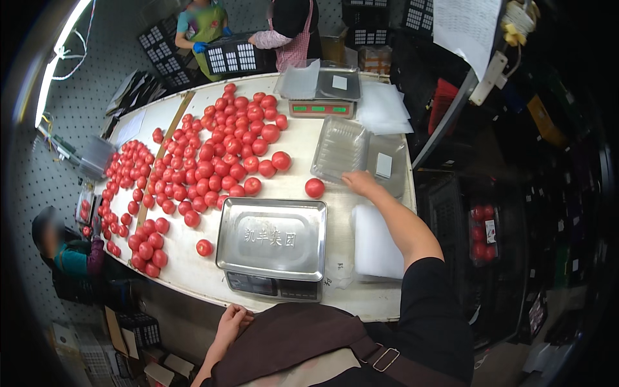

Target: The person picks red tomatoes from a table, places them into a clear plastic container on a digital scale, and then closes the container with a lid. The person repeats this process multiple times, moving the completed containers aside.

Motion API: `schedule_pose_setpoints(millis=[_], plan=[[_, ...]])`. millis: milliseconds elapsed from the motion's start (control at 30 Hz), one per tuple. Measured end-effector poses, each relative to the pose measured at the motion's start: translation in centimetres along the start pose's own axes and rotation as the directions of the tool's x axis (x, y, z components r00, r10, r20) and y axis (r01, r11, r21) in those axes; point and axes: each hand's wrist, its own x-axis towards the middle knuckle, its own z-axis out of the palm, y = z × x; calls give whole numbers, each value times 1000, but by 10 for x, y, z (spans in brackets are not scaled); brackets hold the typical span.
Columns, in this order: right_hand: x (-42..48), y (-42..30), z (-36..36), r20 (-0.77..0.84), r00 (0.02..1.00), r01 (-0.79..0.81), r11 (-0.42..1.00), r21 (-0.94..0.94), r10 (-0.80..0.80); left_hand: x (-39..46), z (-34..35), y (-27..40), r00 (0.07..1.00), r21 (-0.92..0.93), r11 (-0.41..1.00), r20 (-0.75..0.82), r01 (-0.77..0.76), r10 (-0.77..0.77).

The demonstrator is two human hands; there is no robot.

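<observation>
My right hand (361, 184) reaches over the right side of the table, its fingers at the near corner of a clear plastic tray (340, 147). Partly beneath that tray lies another tray or stack (392, 145) with a white label. A single red tomato (315, 188) sits just left of my right hand. At the table's front edge, my left hand (236, 317) is loosely curled with nothing visible in it. Straight before me stands a weighing scale (271, 237) with a bare steel pan that bears embossed writing.
Many tomatoes (213, 155) spread over the table's left half, across a wooden strip (162, 150). Foam sheets (377, 242) lie at right, and a second scale (321, 107) stands at the far end. One person (72, 256) works at left; two people hold a black crate (237, 55) beyond.
</observation>
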Motion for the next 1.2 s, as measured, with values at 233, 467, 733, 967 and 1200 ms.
schedule_pose_setpoints(millis=[233, 467, 733, 967, 1200], plan=[[14, -4, 21, -52, 988, 141, 989, -42, -143, 6, 7, 1, 1000, 49, 999, 10, -11, 11], [20, -5, 13, -60, 980, 192, 981, -14, -192, 9, 8, -4, 1000, 17, 1000, -14, 12, -11], [23, -2, 23, -136, 977, 163, 986, -21, -164, 10, 14, 3, 999, 33, 999, -11, 33, -33], [35, -5, 32, -385, 921, 24, 994, -106, -64, 11, 11, -3, 1000, 15, 1000, 0, 15, -15], [33, -34, -20, -302, 953, 16, 997, 79, 9, 5, 5, -8, 1000, 18, 1000, -12, 17, -17]])
